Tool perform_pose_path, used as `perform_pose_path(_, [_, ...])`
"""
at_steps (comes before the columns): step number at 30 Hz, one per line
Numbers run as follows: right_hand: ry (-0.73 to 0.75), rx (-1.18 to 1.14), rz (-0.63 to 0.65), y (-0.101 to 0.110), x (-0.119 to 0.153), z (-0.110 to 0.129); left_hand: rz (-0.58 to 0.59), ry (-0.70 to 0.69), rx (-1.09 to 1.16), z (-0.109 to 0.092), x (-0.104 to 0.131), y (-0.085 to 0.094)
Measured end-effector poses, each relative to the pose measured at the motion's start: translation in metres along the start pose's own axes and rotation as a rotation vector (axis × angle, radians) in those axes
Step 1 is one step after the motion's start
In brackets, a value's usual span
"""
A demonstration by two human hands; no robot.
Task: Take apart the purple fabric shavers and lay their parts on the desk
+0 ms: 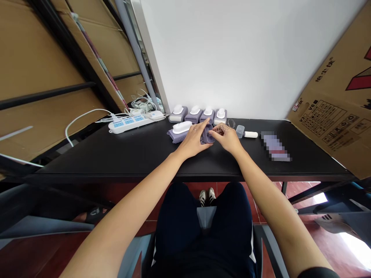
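A small purple case (207, 136) was held between both hands near the back of the black table (130, 154). The left hand (194, 139) was wrapped round its side, while the right hand (227, 138) pinched its top. Four similar purple units (199, 114) were lined up just behind.

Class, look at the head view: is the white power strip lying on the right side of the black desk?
No. The white power strip lies at the left rear of the black desk, left of the purple-and-white devices.
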State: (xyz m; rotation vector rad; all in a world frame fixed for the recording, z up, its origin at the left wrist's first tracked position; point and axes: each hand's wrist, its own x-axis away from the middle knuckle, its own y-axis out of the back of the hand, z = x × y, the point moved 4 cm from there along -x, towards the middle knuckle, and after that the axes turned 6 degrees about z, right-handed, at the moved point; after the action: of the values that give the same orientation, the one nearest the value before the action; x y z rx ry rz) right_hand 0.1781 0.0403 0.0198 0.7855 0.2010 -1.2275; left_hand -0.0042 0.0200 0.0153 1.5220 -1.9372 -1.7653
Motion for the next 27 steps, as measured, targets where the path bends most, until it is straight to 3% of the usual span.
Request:
perform_pose_path(11, [0.019,-0.236,0.097,0.008,-0.005,-0.011,-0.026,0.020,0.264,-0.001,0.005,0.001])
perform_pose_path(14, [0.024,-0.285,0.125,0.011,-0.005,-0.010,0.007,0.053,0.370,0.002,0.004,0.003])
perform_pose_path(21, [0.017,-0.325,0.153,0.013,-0.002,-0.003,0.187,0.196,0.847,0.009,0.004,0.009])
perform_pose_path(27, [0.075,-0.277,0.182,0.011,0.000,0.002,0.207,0.223,0.961,0.009,0.005,0.010])
